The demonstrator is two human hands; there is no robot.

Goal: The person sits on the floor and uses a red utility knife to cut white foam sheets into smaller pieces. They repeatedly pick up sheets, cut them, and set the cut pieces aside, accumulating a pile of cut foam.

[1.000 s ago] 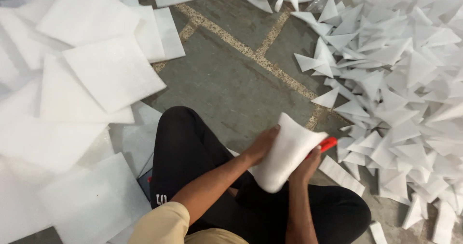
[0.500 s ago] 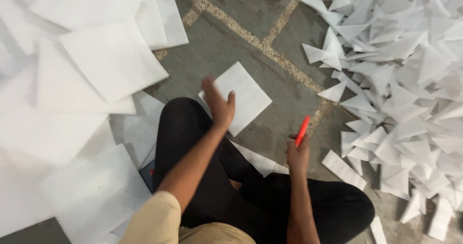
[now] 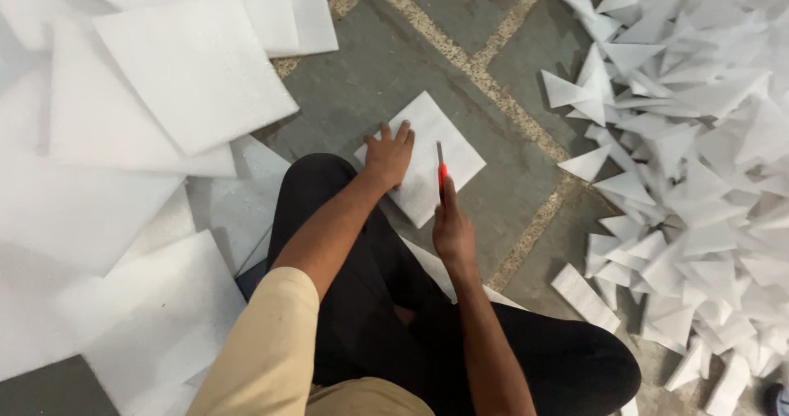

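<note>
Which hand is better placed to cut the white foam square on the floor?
The right hand, probably: it grips the red cutter with its blade over the foam square, while the left hand lies flat on it.

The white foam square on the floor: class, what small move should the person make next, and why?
Probably draw the red-handled cutter across the white foam square. The left hand presses the square flat on the tiled floor, the right hand holds the blade over it, and a pile of cut foam triangles lies to the right.
</note>
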